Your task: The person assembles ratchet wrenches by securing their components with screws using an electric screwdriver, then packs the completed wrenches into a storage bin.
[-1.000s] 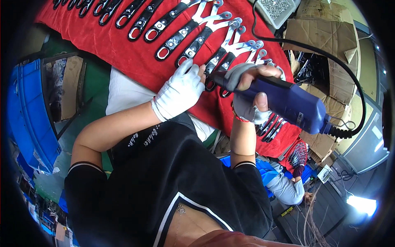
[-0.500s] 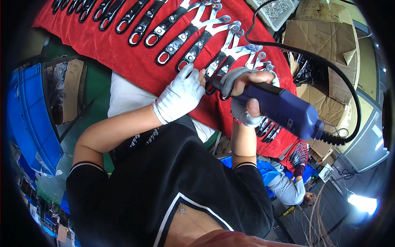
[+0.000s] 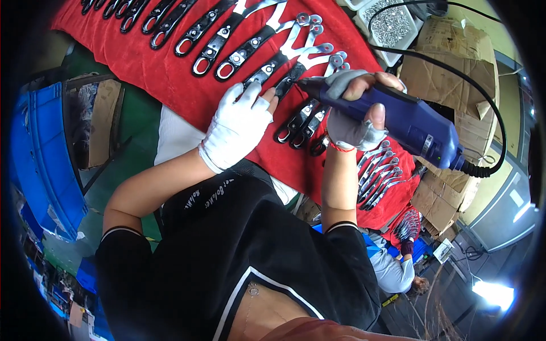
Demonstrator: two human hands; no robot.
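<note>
Head view: 1 purple power tool (image 3: 421, 133) is wrapped by the right hand (image 3: 369, 118), its tip beside 1 black handle (image 3: 289, 81) on the red cloth (image 3: 182, 94); that handle's near end is hidden by the left hand's (image 3: 239, 122) bent fingers, and whether it is pinched cannot be told. The handle row (image 3: 218, 43) is cut off far left, uncountable; 1 parts tray (image 3: 410, 35), far right, is crossed by 1 black cable (image 3: 503, 135).

Power tool (image 3: 424, 128): violet-blue body, black top strip. Cable (image 3: 475, 170): black. Left glove (image 3: 236, 129): white. Right glove (image 3: 348, 128): white and grey. Hand tools (image 3: 241, 55): black handles, silver arms. Cloth (image 3: 156, 68): red. Shirt (image 3: 301, 244): black, white trim. Bin (image 3: 46, 159): blue. Cartons (image 3: 449, 54): brown. Co-worker's sleeve (image 3: 392, 271): apparently pale grey; view distant.
</note>
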